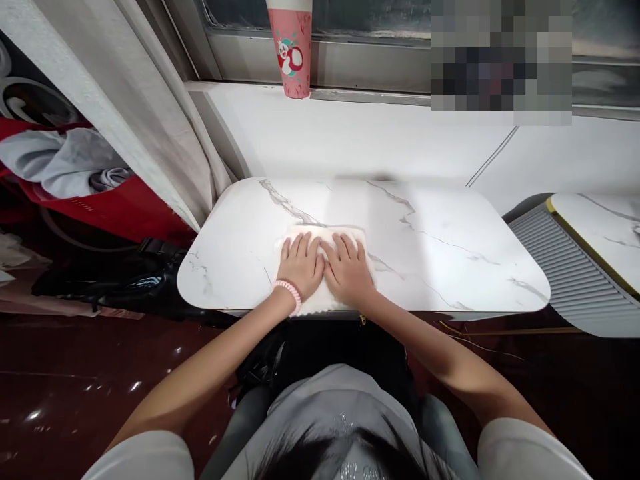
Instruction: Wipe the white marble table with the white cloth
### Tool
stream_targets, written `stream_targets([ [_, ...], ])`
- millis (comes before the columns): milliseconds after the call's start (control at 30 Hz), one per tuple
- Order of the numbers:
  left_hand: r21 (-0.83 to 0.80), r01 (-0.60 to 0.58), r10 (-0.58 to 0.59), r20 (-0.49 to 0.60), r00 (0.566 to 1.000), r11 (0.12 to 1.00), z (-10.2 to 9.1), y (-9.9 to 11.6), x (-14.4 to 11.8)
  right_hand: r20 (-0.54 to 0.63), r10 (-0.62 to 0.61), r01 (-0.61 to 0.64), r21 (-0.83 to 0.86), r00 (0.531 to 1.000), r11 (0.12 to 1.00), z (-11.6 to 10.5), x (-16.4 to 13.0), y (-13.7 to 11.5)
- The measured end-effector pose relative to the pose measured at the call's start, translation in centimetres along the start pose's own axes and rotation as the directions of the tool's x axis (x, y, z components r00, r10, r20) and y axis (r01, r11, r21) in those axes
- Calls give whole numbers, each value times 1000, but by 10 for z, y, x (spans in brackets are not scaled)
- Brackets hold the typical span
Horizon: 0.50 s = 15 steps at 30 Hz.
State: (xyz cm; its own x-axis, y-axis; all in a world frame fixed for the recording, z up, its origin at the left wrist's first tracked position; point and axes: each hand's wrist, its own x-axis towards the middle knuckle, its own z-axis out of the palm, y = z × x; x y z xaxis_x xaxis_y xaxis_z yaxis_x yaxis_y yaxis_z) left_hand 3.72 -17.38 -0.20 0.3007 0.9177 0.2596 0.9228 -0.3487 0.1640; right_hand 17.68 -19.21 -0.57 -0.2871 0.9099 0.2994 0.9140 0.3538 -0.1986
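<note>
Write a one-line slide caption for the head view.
Both hands, left hand and right hand, press flat side by side on a folded white cloth on a marble-look table.

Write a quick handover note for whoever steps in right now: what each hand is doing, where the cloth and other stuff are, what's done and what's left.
Left hand: flat, palm down on the white folded cloth, fingers spread; pink bracelet on the wrist.
Right hand: flat on the same cloth, beside the left and touching it.
Cloth: lies on the marble table, at the near edge, left of centre.
Pink cup: stands on the window sill, away from both hands.
Done: cloth lies in a compact folded rectangle.
Left: it is under both palms being pressed; whether more folds are needed cannot be told.
</note>
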Motion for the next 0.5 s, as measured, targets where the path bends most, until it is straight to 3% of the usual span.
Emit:
stream_targets([
  [133, 18, -23, 24, -45, 999, 1000, -1, 20, -31, -15, -56, 55, -21, 998, 998, -11, -33, 1],
  [233, 14, -33, 34, -38, 999, 999, 1, 30, -32, -6, -88, 88, -11, 996, 996, -16, -39, 14],
  [367, -21, -61, 62, 18, 998, 998, 6, 34, -7, 31, -91, 91, 5, 995, 996, -17, -24, 38],
  [500, -70, -49, 53, 51, 997, 996, 16, 29, 41, 40, -28, 29, -4, 999, 1000, -11, 12, 61],
])
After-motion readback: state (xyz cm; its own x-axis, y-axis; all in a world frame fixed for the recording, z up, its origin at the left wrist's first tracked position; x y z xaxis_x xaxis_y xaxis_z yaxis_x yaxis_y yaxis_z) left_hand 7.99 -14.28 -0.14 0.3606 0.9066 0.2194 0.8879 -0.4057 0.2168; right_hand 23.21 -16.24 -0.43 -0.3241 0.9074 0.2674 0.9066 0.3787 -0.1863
